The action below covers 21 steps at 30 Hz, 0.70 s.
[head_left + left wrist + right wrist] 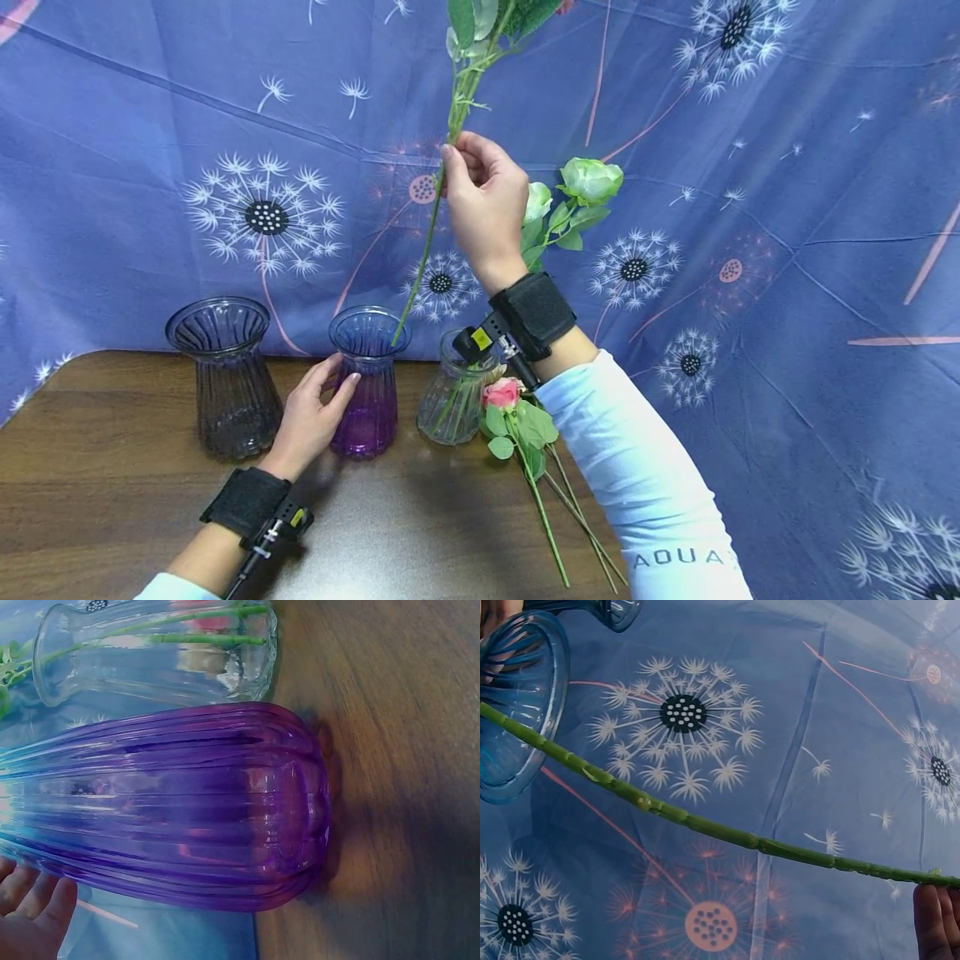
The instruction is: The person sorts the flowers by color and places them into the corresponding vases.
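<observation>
Three glass vases and two hands.
Two green blooms, one held stem, three loose stems.

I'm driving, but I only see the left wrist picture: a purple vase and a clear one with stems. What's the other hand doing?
Observer: The right hand pinches a green stem.
Operator: Ooh! Where's the bottom of it?
Observer: In the head view, its tip shows at the mouth of the purple vase; I can't tell how deep.
Operator: Are there any more vases?
Observer: Yes, a dark vase stands to the left of the purple one.
</observation>
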Available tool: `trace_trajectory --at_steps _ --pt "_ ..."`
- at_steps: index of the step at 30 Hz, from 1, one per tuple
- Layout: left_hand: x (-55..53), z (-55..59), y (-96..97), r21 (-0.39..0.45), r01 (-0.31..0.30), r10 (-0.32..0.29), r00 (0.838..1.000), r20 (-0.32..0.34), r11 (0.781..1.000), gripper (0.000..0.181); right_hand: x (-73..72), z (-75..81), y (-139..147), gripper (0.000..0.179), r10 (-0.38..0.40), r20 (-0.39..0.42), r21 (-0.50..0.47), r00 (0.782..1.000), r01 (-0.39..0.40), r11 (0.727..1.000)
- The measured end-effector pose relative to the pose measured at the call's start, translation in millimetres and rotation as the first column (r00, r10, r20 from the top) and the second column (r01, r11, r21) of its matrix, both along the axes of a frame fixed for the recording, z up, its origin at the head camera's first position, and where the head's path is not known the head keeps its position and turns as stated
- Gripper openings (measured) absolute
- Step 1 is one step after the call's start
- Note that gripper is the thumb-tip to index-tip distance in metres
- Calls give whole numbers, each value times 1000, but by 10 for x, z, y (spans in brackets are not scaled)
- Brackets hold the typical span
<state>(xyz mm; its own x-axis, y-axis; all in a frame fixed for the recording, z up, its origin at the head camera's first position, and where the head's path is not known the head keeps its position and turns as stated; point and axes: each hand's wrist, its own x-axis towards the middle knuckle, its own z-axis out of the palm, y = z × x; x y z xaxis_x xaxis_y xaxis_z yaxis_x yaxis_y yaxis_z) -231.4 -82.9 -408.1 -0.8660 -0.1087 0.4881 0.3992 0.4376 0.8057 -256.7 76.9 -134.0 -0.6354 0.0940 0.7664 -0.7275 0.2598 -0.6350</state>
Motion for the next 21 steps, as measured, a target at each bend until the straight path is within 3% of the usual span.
trace_trajectory --at_steps 21 --pt "5 -14 11 0 -14 14 1000 -13 1000 44 -96 -255 -29 21 -30 27 66 999 28 997"
